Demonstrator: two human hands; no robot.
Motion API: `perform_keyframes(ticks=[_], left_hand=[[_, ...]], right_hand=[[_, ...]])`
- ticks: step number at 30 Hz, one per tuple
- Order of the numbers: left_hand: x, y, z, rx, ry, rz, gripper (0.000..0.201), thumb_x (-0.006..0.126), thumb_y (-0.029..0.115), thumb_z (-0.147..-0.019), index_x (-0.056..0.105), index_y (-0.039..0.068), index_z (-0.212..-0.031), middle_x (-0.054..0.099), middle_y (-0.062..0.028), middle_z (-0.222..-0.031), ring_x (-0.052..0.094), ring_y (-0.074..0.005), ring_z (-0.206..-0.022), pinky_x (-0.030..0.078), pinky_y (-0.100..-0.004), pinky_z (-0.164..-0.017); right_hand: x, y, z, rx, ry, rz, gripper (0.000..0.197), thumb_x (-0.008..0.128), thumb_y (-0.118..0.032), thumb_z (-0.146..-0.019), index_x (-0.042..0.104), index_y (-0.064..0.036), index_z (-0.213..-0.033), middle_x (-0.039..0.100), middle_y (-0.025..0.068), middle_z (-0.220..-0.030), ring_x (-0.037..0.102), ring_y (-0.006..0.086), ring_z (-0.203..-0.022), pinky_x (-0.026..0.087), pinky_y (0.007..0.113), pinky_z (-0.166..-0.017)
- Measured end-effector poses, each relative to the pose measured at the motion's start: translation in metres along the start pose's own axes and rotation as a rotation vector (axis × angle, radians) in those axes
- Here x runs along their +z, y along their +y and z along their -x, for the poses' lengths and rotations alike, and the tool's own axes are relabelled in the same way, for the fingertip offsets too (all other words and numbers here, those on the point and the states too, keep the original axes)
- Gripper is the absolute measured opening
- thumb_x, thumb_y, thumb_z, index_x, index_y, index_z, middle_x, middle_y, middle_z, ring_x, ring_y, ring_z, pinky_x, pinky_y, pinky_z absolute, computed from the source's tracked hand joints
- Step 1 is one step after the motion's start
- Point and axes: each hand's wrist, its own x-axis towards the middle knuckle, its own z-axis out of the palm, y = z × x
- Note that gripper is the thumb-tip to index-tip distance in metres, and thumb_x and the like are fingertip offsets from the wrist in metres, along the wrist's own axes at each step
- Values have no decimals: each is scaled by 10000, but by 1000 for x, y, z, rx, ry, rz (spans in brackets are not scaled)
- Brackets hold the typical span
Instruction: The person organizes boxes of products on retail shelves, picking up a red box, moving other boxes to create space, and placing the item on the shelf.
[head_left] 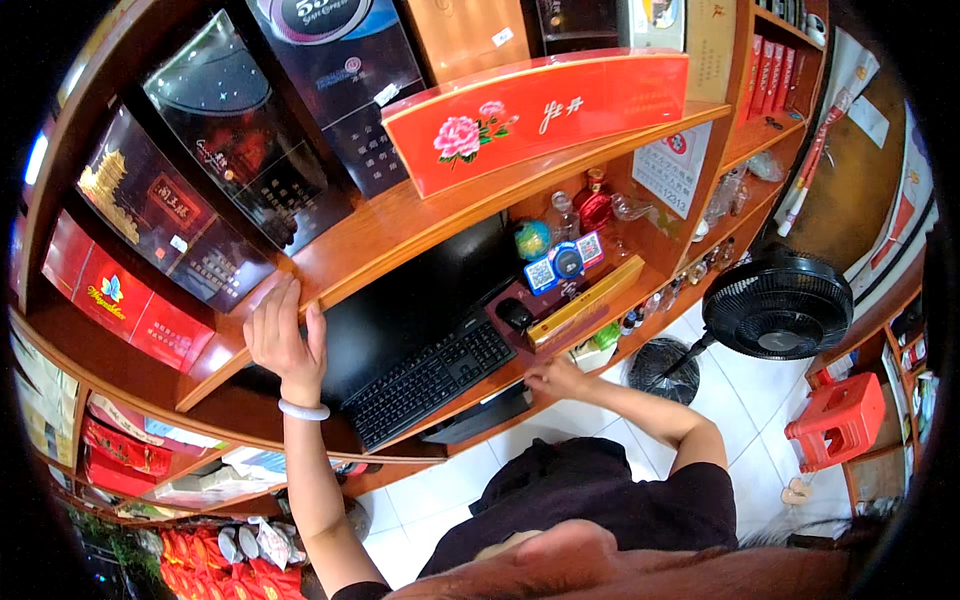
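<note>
My left hand lies against the front edge of the wooden shelf, its fingers stretched over the board and the thumb apart. It holds nothing, and a pale bangle circles that wrist. My right hand is at the front edge of the desk, fingers curled in; what they grip, if anything, is hidden. Between the hands are a black keyboard and a dark monitor. A black mouse sits beside a long gold box, just beyond my right hand.
Above stand large dark boxes and a long red box with a flower. A small globe and a blue-white code stand are behind the mouse. A black fan and a red stool stand to the right.
</note>
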Motion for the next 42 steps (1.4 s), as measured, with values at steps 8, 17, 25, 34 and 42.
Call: perform_keyframes(ticks=[8,17,25,34,42], left_hand=[[-2,5,-11,44,31,-1,252,572,222,-826,617,37,-991,639,-97,-984,597,-230,-867,399,-319,-747],[-3,4,-11,23,47,-47,242,616,224,-761,612,46,-925,637,-78,-911,595,-222,-822,413,-330,-694],[-10,9,-12,-19,52,10,254,658,230,-733,613,45,-902,637,-76,-928,592,-217,-840,415,-317,-710],[-16,5,-5,-55,78,61,289,666,255,-721,614,35,-902,636,-98,-947,592,-234,-860,424,-338,-727],[-44,-11,7,-499,150,834,270,511,178,-870,606,-21,-1026,633,-141,-1017,584,-239,-978,445,-340,-832]], right_hand=[[-97,76,-42,349,-147,679,637,710,-97,-606,490,-60,-1202,455,144,-1268,360,327,-1223,331,458,-981],[-89,240,-22,467,-100,776,368,506,-224,-751,584,-115,-1094,569,113,-1145,450,328,-1153,250,594,-985],[-119,232,-15,444,-568,900,368,501,-336,-840,530,-174,-1170,612,115,-1020,539,273,-1029,286,521,-983],[-212,-62,-50,-53,-460,577,467,752,-332,-622,643,-105,-1016,645,104,-966,568,288,-951,390,405,-881],[-281,-268,-76,-520,-129,338,403,726,-226,-664,603,0,-973,628,152,-891,596,322,-808,465,399,-714]])
